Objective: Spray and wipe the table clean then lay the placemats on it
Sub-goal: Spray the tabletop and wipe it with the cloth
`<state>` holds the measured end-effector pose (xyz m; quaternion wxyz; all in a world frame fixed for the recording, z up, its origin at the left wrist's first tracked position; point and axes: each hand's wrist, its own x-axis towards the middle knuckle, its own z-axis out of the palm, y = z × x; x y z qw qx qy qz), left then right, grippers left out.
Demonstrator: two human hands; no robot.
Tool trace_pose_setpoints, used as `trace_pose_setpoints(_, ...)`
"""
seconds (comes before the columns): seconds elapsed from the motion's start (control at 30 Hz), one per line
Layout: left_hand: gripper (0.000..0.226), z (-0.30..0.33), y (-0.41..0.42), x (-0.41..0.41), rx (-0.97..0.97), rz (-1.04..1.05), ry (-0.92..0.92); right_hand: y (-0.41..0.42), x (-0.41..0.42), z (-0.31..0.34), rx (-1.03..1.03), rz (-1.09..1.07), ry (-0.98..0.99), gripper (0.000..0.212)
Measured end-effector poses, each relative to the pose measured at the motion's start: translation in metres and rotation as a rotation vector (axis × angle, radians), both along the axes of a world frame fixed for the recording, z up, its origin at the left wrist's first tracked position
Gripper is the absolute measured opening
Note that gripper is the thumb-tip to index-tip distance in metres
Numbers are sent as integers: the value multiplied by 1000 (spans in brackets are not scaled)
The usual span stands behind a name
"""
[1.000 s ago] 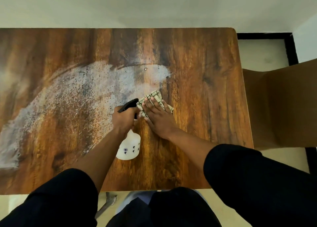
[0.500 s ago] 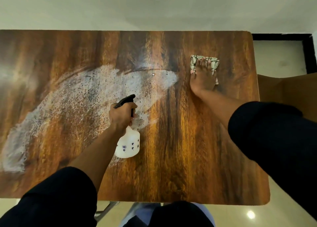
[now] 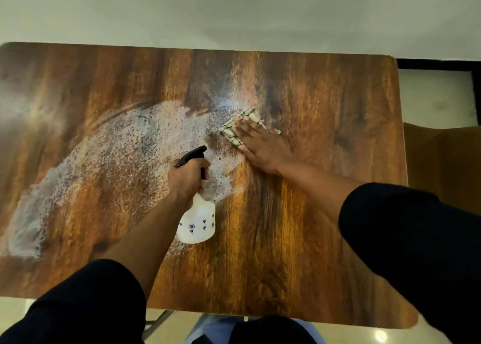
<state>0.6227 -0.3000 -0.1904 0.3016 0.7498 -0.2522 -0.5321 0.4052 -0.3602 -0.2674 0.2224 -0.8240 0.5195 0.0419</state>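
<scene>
A wooden table is seen from above, through a camera worn on the head. A broad band of white spray foam is spread across its left half, running from the left edge toward the middle. The right half appears bare and dry.

A checked cloth is pressed flat to the tabletop near the middle, toward the far edge, at the right end of the foam. It is held down by the right hand, whose fingers are stretched out flat on top of it.

A white spray bottle with a black trigger head is gripped at the neck by the left hand, fingers curled closed around it. It is held near the centre of the table, at the foam's right edge; whether it touches the tabletop cannot be told.

The wiping step seems to be in hand, with most of the foam not yet cleared. The next move probably calls for the cloth to be swept leftward through the foam toward the left edge. No placemats are in view.
</scene>
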Motion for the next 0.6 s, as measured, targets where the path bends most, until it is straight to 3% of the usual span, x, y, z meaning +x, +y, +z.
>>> trace_pose_setpoints(0.2,29,4,6,4,-6,-51,17,-36,-93,4,-4,-538,-8,61)
trace_pose_setpoints(0.33,35,3,11,5,-27,-52,31,-49,-86,-1,-1,-727,23,62)
trace_pose_setpoints(0.43,35,4,15,6,-29,-53,41,-37,-35,-4,-51,-695,18,64)
trace_pose_setpoints(0.6,33,5,18,4,-44,-37,41,-3,66,1,-11,-299,-60,59)
